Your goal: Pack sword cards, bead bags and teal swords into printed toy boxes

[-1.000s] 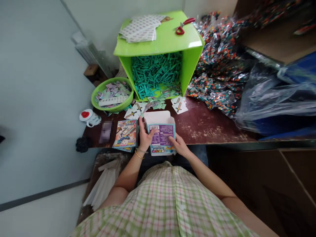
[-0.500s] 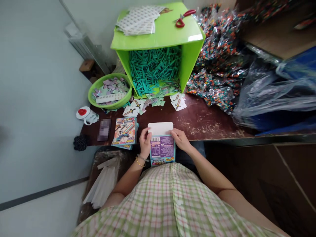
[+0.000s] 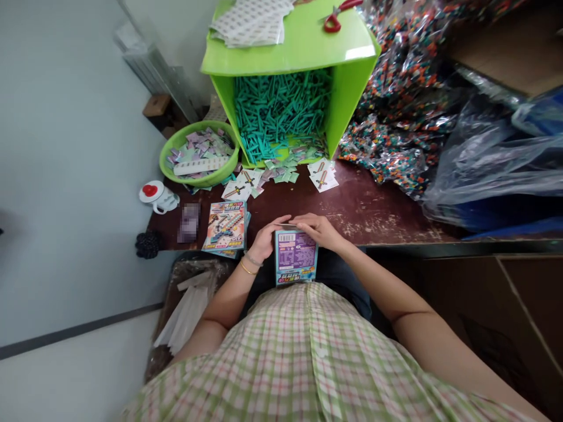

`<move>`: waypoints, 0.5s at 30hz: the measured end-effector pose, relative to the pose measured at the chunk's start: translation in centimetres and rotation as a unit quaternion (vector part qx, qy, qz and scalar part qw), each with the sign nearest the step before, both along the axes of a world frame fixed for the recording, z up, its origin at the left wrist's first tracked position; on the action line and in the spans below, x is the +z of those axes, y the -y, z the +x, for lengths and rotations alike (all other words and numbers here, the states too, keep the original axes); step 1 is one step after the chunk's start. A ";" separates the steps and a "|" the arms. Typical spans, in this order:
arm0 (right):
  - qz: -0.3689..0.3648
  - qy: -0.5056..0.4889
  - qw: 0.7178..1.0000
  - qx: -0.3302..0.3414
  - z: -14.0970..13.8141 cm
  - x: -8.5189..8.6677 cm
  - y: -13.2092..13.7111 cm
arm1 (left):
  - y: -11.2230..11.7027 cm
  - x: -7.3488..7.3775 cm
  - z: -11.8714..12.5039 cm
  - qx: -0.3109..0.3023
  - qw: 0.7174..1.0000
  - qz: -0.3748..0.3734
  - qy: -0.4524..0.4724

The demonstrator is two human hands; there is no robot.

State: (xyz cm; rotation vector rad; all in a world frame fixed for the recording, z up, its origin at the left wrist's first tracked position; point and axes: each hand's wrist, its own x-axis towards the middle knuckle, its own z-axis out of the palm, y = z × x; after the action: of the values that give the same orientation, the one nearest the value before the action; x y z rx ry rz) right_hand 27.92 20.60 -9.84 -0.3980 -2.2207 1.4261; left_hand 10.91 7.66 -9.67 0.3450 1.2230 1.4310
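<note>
A small printed cardboard box (image 3: 297, 259), purple and blue with a barcode on its back panel, stands against the plaid shirt below the table edge. At its top left corner my left hand (image 3: 266, 239) grips the edge, fingers reaching over the top. My right hand (image 3: 322, 231) holds the upper right corner, its fingers bent over the top flap, which shows only as a thin pale edge. To the left, a stack of similar boxes (image 3: 226, 227) with orange fronts lies on the table.
A green bin (image 3: 290, 55) on its side holds teal plastic pieces (image 3: 284, 111). Beside it are a green basket (image 3: 165, 158) of small packets, a lidded mug (image 3: 160, 197), printed sword cards (image 3: 324, 179) and bags of coloured pieces (image 3: 391, 146). Red-handled scissors (image 3: 332, 23) lie on the bin.
The white top flap, upright before, is now folded down over the box's top. Both hands have moved inward over the top edge, and the camera view has shifted slightly.
</note>
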 end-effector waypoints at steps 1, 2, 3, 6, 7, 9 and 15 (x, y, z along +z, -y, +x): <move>-0.041 0.009 0.999 0.004 0.0 0.0 0.1 | 0.1 -0.1 0.1 -0.001 1.000 0.000 -0.006; -0.072 0.022 0.997 0.008 0.0 0.1 0.1 | 0.2 -0.2 0.2 -0.004 1.000 0.001 -0.009; -0.092 0.034 0.995 0.010 0.0 0.3 0.0 | 0.2 -0.2 0.3 -0.005 1.000 0.003 -0.011; -0.095 0.051 0.994 0.013 -0.2 0.8 -0.3 | 0.4 -0.2 0.6 -0.001 1.000 0.013 -0.009; -0.084 0.049 0.995 0.017 -0.1 0.9 -0.3 | 0.5 -0.3 0.7 0.003 1.000 0.019 -0.004; -0.065 0.042 0.996 0.040 0.1 1.0 -0.3 | 1.0 -0.5 1.0 0.019 0.999 0.041 0.001; -0.084 0.035 0.987 0.133 1.2 0.4 -0.1 | 3.1 -1.7 2.2 0.088 0.977 0.110 -0.158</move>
State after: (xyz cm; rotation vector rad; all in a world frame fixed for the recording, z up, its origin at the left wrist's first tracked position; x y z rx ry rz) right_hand 29.16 20.69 -9.42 -0.2147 -2.2839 1.7712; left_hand 13.14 4.55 -11.33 0.6506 1.3779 1.7179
